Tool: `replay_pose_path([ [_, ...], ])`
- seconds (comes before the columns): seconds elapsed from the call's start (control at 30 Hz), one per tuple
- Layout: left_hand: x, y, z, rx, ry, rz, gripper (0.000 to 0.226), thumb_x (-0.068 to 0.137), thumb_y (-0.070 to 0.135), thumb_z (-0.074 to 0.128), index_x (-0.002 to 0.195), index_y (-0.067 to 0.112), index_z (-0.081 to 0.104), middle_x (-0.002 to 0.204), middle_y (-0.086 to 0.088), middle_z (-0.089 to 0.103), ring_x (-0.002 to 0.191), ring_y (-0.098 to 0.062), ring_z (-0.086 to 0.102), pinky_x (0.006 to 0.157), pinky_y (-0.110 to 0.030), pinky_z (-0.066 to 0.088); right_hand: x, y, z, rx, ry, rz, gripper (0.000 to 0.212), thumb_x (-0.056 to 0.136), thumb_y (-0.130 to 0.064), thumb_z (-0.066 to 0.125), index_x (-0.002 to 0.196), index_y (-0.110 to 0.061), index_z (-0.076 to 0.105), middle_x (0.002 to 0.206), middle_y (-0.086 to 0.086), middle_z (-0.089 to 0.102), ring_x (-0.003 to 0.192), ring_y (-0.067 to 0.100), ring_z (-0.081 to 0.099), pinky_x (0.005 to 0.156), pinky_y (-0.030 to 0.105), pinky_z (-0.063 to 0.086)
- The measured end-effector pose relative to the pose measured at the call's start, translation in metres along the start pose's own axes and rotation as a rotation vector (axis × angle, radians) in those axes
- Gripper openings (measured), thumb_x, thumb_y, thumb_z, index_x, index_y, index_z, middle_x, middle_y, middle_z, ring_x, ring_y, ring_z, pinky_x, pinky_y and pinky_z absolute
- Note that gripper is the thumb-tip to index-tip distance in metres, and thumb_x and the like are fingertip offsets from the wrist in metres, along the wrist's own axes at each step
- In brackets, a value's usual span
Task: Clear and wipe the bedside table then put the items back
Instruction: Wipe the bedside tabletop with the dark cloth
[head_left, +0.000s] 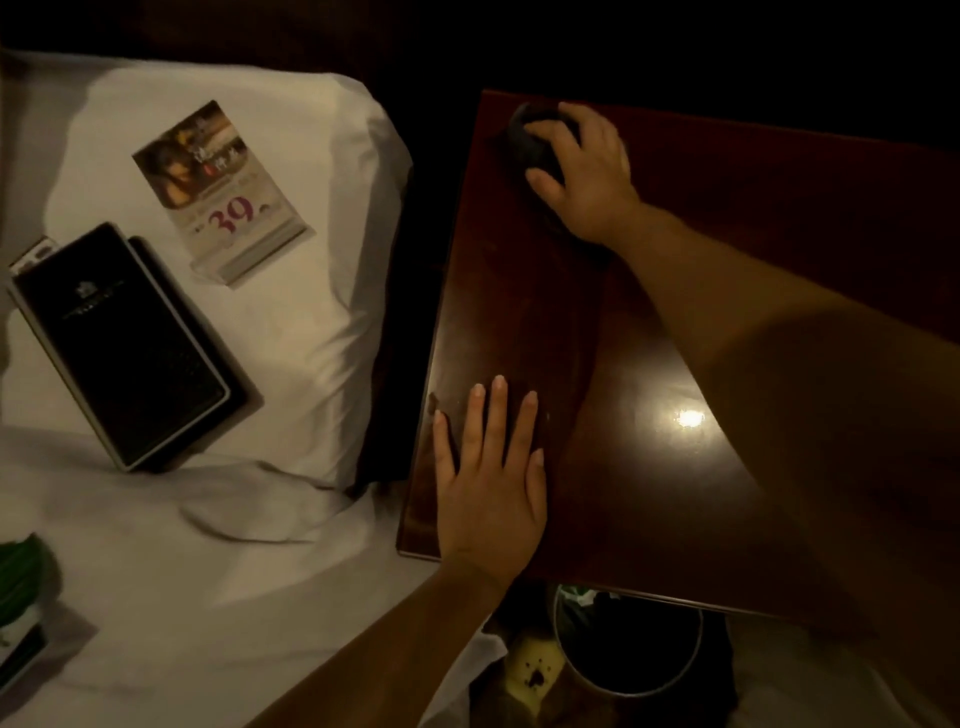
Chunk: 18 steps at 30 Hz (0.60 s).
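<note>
The dark glossy wooden bedside table (649, 467) fills the right half of the view. My right hand (587, 176) presses a dark bunched cloth (535, 135) onto its far left corner. My left hand (488, 467) lies flat, fingers spread, on the table's near left edge and holds nothing. On the white pillow (291, 332) to the left lie a black folder (130, 348) and a stand-up card (218, 192) printed with "39".
White bed sheets (182, 571) cover the lower left. A green leafy item (21, 577) sits at the left edge. Below the table's front edge stands a round dark bin (628, 644). A lamp glare (688, 418) shines on the tabletop.
</note>
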<state>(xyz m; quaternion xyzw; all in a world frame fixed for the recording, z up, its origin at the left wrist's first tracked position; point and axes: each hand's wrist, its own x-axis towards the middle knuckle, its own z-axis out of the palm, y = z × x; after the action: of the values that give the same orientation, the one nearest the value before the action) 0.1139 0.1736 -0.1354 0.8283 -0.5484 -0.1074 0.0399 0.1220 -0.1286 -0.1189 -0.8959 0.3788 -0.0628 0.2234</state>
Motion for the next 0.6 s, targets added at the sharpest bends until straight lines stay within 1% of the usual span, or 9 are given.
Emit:
replay_pose_path([
  [0.17, 0.0, -0.001, 0.003, 0.012, 0.021, 0.006, 0.054, 0.097, 0.038, 0.021, 0.148, 0.024, 0.017, 0.157, -0.006, 0.027, 0.146, -0.021, 0.012, 0.116, -0.05, 0.009, 0.007, -0.001, 0.004, 0.006, 0.035, -0.064, 0.046, 0.096, -0.034, 0.043, 0.139, -0.019, 0.038, 0.152, 0.015, 0.022, 0.142, 0.033, 0.017, 0.116, 0.041, 0.014],
  [0.23, 0.0, -0.001, 0.004, 0.022, 0.024, 0.005, 0.054, 0.097, 0.038, 0.021, 0.148, 0.024, 0.018, 0.157, -0.005, 0.026, 0.147, -0.021, 0.013, 0.116, -0.05, 0.009, 0.003, -0.006, 0.006, 0.02, 0.027, -0.099, 0.045, 0.095, -0.033, 0.045, 0.137, -0.019, 0.04, 0.151, 0.015, 0.025, 0.141, 0.034, 0.019, 0.115, 0.042, 0.016],
  [0.33, 0.0, -0.001, 0.003, 0.03, 0.026, 0.007, 0.053, 0.097, 0.038, 0.022, 0.148, 0.024, 0.021, 0.157, -0.005, 0.027, 0.147, -0.022, 0.017, 0.116, -0.05, 0.013, -0.013, -0.018, 0.01, 0.038, 0.004, -0.162, 0.044, 0.092, -0.032, 0.048, 0.134, -0.018, 0.045, 0.148, 0.015, 0.031, 0.138, 0.034, 0.024, 0.113, 0.045, 0.02],
  [0.43, 0.001, -0.001, 0.0, -0.006, 0.059, -0.005, 0.053, 0.097, 0.035, 0.023, 0.147, 0.019, 0.027, 0.156, -0.005, 0.03, 0.146, -0.02, 0.022, 0.115, -0.048, 0.013, -0.045, -0.03, 0.015, 0.046, -0.008, -0.194, 0.044, 0.09, -0.031, 0.051, 0.132, -0.018, 0.048, 0.146, 0.014, 0.035, 0.137, 0.033, 0.028, 0.112, 0.044, 0.022],
  [0.5, 0.0, -0.001, -0.004, -0.112, 0.105, -0.02, 0.053, 0.097, 0.033, 0.025, 0.146, 0.014, 0.029, 0.155, -0.006, 0.031, 0.145, -0.019, 0.025, 0.117, -0.044, 0.011, -0.075, -0.036, 0.02, 0.035, -0.028, -0.201, 0.044, 0.089, -0.032, 0.053, 0.132, -0.02, 0.048, 0.147, 0.012, 0.035, 0.137, 0.032, 0.028, 0.113, 0.043, 0.023],
  [0.53, 0.0, -0.001, -0.006, -0.219, 0.143, -0.03, 0.052, 0.097, 0.031, 0.026, 0.145, 0.012, 0.03, 0.155, -0.008, 0.03, 0.145, -0.018, 0.025, 0.119, -0.042, 0.011, -0.092, -0.041, 0.022, 0.03, -0.044, -0.203, 0.045, 0.089, -0.032, 0.053, 0.132, -0.021, 0.047, 0.148, 0.012, 0.034, 0.138, 0.032, 0.027, 0.114, 0.044, 0.023],
  [0.6, 0.0, -0.002, -0.014, -0.547, 0.216, -0.083, 0.05, 0.098, 0.026, 0.03, 0.145, 0.012, 0.027, 0.155, -0.012, 0.029, 0.143, -0.015, 0.024, 0.12, -0.036, 0.015, -0.131, -0.051, 0.029, 0.025, -0.079, -0.193, 0.046, 0.088, -0.033, 0.054, 0.132, -0.021, 0.047, 0.149, 0.012, 0.034, 0.139, 0.033, 0.026, 0.114, 0.044, 0.022],
])
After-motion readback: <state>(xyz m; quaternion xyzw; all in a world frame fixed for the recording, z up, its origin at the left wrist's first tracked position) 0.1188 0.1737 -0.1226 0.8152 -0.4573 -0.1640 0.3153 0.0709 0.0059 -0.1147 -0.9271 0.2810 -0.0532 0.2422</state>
